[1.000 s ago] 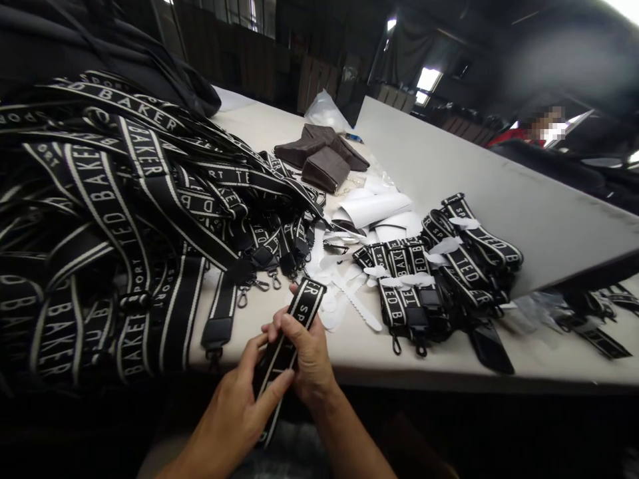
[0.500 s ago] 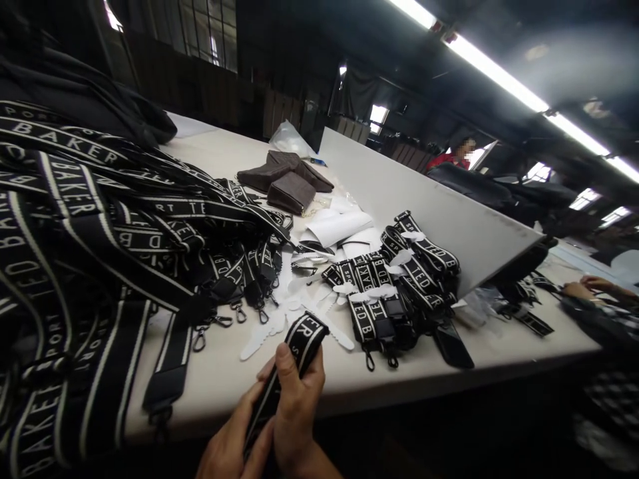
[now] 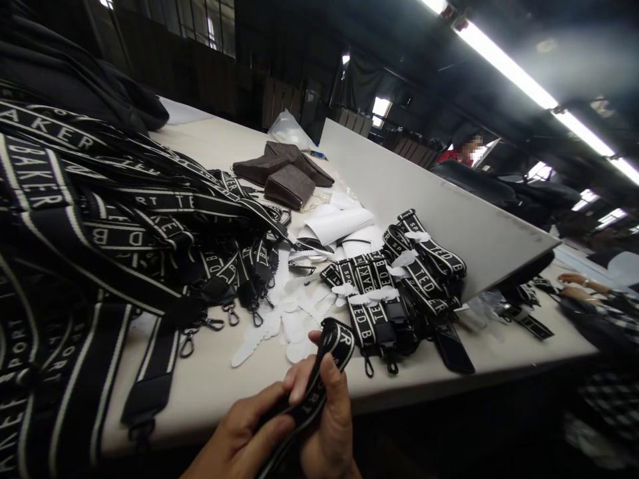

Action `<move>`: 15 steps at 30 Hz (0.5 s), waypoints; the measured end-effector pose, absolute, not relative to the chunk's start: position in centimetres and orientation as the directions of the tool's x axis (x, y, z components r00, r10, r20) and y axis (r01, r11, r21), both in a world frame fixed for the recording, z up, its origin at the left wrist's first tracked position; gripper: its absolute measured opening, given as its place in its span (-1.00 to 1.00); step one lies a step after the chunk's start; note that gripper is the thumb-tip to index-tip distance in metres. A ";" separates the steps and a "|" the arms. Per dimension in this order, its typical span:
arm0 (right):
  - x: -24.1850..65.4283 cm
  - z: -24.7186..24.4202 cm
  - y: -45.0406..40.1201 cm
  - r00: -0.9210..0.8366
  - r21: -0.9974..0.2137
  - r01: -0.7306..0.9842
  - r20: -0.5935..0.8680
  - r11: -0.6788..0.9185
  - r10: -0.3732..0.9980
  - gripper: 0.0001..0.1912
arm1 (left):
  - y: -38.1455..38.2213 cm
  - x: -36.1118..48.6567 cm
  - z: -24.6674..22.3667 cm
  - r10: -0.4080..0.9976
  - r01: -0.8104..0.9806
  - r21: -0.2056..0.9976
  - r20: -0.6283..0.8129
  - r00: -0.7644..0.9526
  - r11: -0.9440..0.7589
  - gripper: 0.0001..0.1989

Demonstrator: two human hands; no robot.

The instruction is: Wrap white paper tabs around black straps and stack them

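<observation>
A black woven strap (image 3: 310,398) with pale edge stripes and white lettering is between my two hands, over the table's front edge. My left hand (image 3: 249,426) pinches its lower run, thumb on top. Higher up, my right hand (image 3: 327,426) grips the folded upper part, the loop standing above the thumb. The lower end of the strap runs out of the frame. Just beyond my hands lie white paper pieces (image 3: 297,326). To the right rest folded straps (image 3: 372,313) with white paper bands and metal clips.
A big heap of loose straps (image 3: 124,219) covers the left side. Brown pouches (image 3: 287,173) and a plastic bag (image 3: 289,130) lie behind. A white partition board (image 3: 399,179) crosses the table. On the right are a dark phone (image 3: 454,349) and another person's hands (image 3: 576,286).
Both hands have moved a little to the right with the strap. The strap's upper end now curls over in a rounder loop above my right hand. The view has shifted slightly.
</observation>
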State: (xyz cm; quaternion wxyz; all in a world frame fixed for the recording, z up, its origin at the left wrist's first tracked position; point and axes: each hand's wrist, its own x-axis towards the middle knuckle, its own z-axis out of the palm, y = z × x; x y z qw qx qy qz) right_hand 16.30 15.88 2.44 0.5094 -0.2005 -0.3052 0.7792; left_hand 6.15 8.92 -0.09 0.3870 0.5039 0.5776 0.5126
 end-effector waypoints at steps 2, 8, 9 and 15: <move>17.0 2.9 17.4 -0.454 -0.740 -0.607 0.025 -0.288 0.891 -0.55 | 9.7 5.3 1.5 0.987 0.141 0.989 0.072 -0.146 -0.052 -0.63; 18.9 3.6 25.6 -0.384 -0.964 0.054 0.222 0.262 0.896 -0.67 | 12.3 -0.1 6.7 0.724 0.344 0.939 0.219 -0.655 0.027 -0.61; 18.8 3.6 26.7 -0.391 -0.909 0.238 0.232 0.342 0.890 -0.75 | 12.9 -0.8 7.2 0.672 0.327 0.944 0.216 -0.708 0.042 -0.58; 15.7 3.4 29.0 -0.540 -0.481 0.718 0.072 0.503 0.839 -0.79 | 15.7 -2.1 5.8 0.704 -0.064 0.995 0.005 -0.710 -0.072 -0.43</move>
